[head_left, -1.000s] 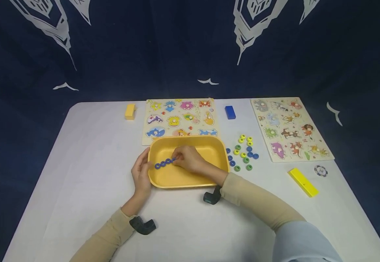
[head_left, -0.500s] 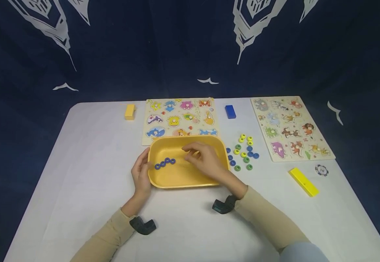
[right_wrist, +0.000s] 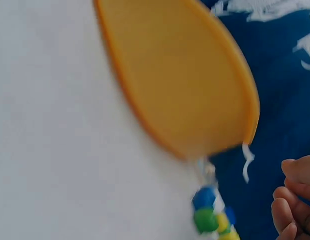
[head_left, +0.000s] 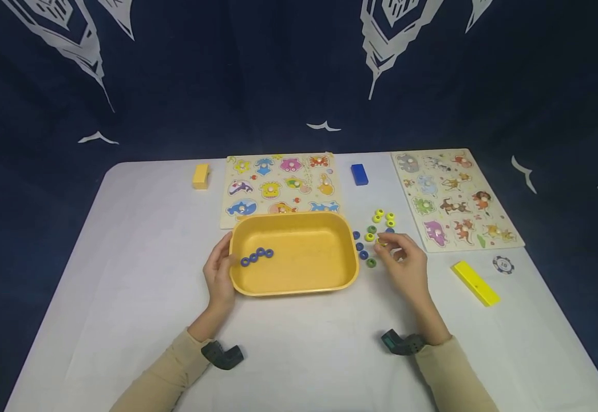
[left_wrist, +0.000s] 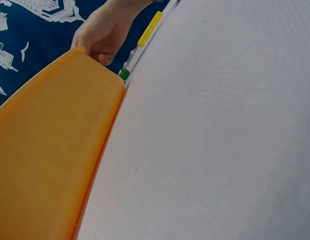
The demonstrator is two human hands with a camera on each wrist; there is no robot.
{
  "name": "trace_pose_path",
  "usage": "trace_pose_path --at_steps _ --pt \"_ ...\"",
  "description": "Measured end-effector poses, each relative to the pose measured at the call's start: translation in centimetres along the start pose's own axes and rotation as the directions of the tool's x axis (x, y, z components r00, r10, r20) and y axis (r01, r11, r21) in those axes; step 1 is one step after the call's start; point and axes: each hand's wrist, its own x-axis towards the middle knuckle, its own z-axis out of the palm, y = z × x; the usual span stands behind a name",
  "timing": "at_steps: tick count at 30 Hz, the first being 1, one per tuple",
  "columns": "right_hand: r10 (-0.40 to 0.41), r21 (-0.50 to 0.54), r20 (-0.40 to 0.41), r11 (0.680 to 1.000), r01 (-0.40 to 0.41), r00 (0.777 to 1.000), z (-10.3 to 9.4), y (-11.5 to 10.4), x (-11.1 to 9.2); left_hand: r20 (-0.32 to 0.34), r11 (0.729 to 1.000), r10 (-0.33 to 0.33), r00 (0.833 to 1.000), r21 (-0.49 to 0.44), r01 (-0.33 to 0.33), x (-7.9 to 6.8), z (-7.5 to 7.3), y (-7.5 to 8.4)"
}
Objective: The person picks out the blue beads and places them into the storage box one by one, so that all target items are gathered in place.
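Note:
Along the left end of a yellow tray (head_left: pixel 299 286) my left hand (head_left: pixel 220 277) grips the side, fingers outside and thumb at the rim. A short slanting row of several blue ring-shaped beads (head_left: pixel 253 257) lies inside the tray's left half. To the right of the tray my right hand (head_left: pixel 407 266) is over the loose beads, its thumb and index finger bent around a yellow bead (head_left: pixel 381 242) with a gap between the tips. In the right wrist view the right fingers (right_wrist: pixel 295 200) are partly cut off, and no bead shows between them.
Loose yellow beads (head_left: pixel 390 223), blue beads (head_left: pixel 359 246) and green beads (head_left: pixel 371 263) lie right of the tray. Two animal puzzle boards (head_left: pixel 283 183) are farther back, one partly behind the tray. A yellow bar (head_left: pixel 476 284), a poker chip (head_left: pixel 503 264), a blue block (head_left: pixel 359 174) and an orange-yellow block (head_left: pixel 201 176) lie around.
My right hand has let go of a blue bead at the row's right end and moved right, out of the tray, to the loose beads. The left hand stays at the tray's side.

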Motion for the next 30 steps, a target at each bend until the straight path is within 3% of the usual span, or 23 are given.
trace_pose_path --at_steps 11,17,21,26,30 --pt "-0.053 -0.165 0.061 0.984 0.062 0.997 1.5 1.8 -0.5 -0.019 1.0 0.0 1.0 -0.011 0.0 -0.2 -0.2 0.0" --pt "-0.087 -0.328 0.105 0.937 0.117 0.991 2.0 2.2 -0.6 -0.008 1.0 0.017 1.0 -0.007 -0.017 -0.1 -0.2 0.2" --pt "-0.109 -0.384 0.133 0.91 0.153 0.985 2.0 2.3 -0.6 -0.007 1.0 0.019 1.0 -0.012 -0.019 0.0 -0.2 0.1" --pt "-0.116 -0.361 0.058 0.924 0.129 0.992 1.3 1.7 -0.2 0.004 1.0 0.016 1.0 -0.026 -0.016 0.1 -0.1 -0.1" --pt "-0.115 -0.199 0.002 0.973 0.113 0.993 0.5 0.2 1.0 0.003 1.0 0.02 1.0 -0.016 -0.02 0.1 -0.1 -0.3"
